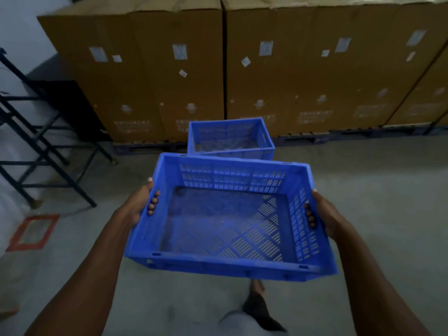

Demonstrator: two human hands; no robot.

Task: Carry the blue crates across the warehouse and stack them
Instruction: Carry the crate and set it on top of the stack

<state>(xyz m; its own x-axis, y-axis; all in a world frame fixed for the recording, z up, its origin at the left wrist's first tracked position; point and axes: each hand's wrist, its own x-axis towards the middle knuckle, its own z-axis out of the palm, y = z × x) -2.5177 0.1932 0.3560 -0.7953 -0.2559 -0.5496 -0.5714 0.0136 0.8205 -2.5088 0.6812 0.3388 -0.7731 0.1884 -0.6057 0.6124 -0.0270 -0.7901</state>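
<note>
Both hands, the left hand point(138, 204) and the right hand point(326, 214), grip the side handle slots of the near blue crate point(228, 219), fingers curled through, holding it above the concrete floor point(363, 170), while 1 more blue crate point(230, 139) sits beyond against the cardboard boxes point(303, 69).
</note>
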